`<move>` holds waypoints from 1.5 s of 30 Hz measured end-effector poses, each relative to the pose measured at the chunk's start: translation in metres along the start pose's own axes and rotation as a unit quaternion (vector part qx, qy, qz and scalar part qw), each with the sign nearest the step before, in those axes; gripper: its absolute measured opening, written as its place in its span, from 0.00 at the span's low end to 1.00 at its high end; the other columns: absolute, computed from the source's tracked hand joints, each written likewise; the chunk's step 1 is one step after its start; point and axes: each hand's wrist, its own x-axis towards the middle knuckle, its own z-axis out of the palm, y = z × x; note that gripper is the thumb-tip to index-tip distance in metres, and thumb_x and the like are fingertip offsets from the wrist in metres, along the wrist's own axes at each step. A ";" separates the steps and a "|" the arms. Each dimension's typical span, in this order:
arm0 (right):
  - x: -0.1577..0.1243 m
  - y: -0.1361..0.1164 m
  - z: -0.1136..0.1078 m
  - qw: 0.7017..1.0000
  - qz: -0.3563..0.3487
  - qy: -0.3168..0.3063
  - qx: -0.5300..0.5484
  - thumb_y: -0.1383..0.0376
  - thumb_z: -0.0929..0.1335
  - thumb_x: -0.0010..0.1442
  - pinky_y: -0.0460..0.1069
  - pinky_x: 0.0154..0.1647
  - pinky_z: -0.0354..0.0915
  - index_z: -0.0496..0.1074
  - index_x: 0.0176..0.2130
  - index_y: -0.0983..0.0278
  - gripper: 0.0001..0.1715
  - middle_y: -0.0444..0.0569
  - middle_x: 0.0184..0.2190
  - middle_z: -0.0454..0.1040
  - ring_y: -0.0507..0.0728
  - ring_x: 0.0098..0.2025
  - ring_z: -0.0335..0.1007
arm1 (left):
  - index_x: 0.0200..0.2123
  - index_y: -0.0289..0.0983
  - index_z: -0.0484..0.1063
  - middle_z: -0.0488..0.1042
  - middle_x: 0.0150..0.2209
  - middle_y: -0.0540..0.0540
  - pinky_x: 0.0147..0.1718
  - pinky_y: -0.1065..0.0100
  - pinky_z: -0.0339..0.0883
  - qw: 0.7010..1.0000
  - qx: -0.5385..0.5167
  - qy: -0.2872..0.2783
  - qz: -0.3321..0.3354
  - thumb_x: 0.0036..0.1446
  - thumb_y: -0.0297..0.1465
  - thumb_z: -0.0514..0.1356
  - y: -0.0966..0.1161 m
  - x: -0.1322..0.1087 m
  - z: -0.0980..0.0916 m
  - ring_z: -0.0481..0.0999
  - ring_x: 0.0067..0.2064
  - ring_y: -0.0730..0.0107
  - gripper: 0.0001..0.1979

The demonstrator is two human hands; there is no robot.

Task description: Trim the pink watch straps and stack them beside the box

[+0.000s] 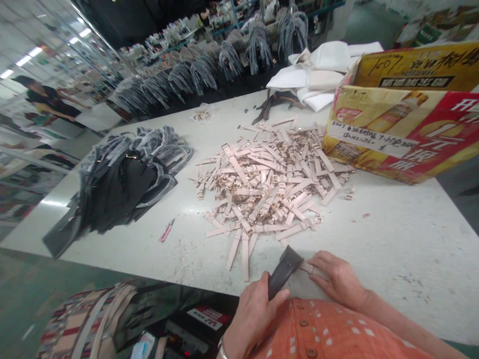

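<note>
My left hand (252,311) is closed around a dark flat tool (284,269) near the table's front edge. The tool's wide end rests on a small pink strap piece (307,268). My right hand (337,279) lies beside it, fingers pressed onto that strap piece on the white table (392,239). A large heap of pink straps with gold buckles (269,182) lies just beyond both hands. My orange dotted clothing shows at the bottom.
A pile of black straps in plastic sleeves (123,179) sits at the left. A small pink tool (166,230) lies near it. A yellow and red cardboard box (407,109) stands at the right, with white folded material (322,70) behind. A person (48,102) stands far left.
</note>
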 end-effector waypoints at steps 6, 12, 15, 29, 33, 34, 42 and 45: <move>-0.003 0.008 0.010 0.999 -0.018 0.037 -0.006 0.61 0.63 0.63 0.51 0.42 0.67 0.71 0.45 0.62 0.13 0.52 0.39 0.73 0.58 0.41 0.70 | 0.50 0.35 0.64 0.75 0.44 0.38 0.41 0.64 0.63 0.999 0.049 -0.005 0.011 0.59 0.50 0.47 -0.002 -0.008 0.005 0.73 0.47 0.56 0.27; -0.003 0.011 0.013 0.998 -0.012 0.056 0.009 0.60 0.64 0.63 0.51 0.40 0.67 0.71 0.43 0.63 0.12 0.51 0.37 0.73 0.57 0.39 0.70 | 0.43 0.39 0.65 0.77 0.36 0.45 0.34 0.68 0.63 0.997 0.076 0.006 0.027 0.59 0.47 0.50 0.009 0.000 0.017 0.77 0.40 0.59 0.19; -0.002 0.010 0.011 0.999 -0.002 0.054 0.009 0.59 0.64 0.63 0.50 0.39 0.66 0.72 0.42 0.62 0.12 0.51 0.35 0.73 0.57 0.38 0.70 | 0.41 0.40 0.65 0.77 0.34 0.46 0.31 0.69 0.62 0.996 0.086 0.023 0.011 0.58 0.46 0.51 0.017 0.006 0.020 0.77 0.38 0.60 0.16; 0.002 0.008 0.009 0.998 0.017 0.062 0.002 0.58 0.64 0.62 0.50 0.39 0.66 0.73 0.40 0.62 0.13 0.51 0.34 0.72 0.57 0.38 0.70 | 0.41 0.39 0.63 0.76 0.36 0.45 0.33 0.69 0.60 0.996 0.075 0.028 -0.034 0.61 0.45 0.48 0.002 -0.007 0.018 0.77 0.40 0.63 0.17; 0.001 0.008 0.009 0.999 0.020 0.050 0.002 0.57 0.63 0.63 0.50 0.39 0.66 0.72 0.41 0.63 0.14 0.51 0.35 0.72 0.57 0.39 0.70 | 0.41 0.39 0.63 0.77 0.35 0.46 0.33 0.69 0.61 0.995 0.094 0.015 -0.006 0.61 0.45 0.49 0.006 -0.006 0.026 0.77 0.40 0.61 0.16; 0.001 0.008 0.010 0.999 0.019 0.047 0.004 0.57 0.63 0.63 0.50 0.40 0.65 0.72 0.41 0.63 0.14 0.51 0.35 0.72 0.57 0.39 0.70 | 0.41 0.39 0.64 0.77 0.34 0.46 0.33 0.69 0.62 0.995 0.096 0.018 -0.004 0.61 0.45 0.49 0.008 -0.004 0.028 0.77 0.39 0.61 0.16; 0.003 0.009 0.012 0.997 0.041 0.069 -0.004 0.55 0.62 0.64 0.49 0.36 0.64 0.73 0.38 0.62 0.16 0.49 0.32 0.71 0.56 0.36 0.69 | 0.42 0.38 0.65 0.76 0.35 0.43 0.33 0.68 0.62 0.993 0.104 0.047 -0.025 0.59 0.46 0.50 0.031 0.013 0.021 0.77 0.39 0.60 0.18; 0.003 0.009 0.014 0.996 0.041 0.073 -0.013 0.55 0.62 0.64 0.48 0.35 0.64 0.73 0.36 0.62 0.16 0.49 0.31 0.71 0.56 0.35 0.70 | 0.42 0.37 0.65 0.76 0.36 0.43 0.33 0.68 0.62 0.993 0.095 0.056 -0.037 0.60 0.44 0.50 0.031 0.013 0.016 0.77 0.40 0.61 0.17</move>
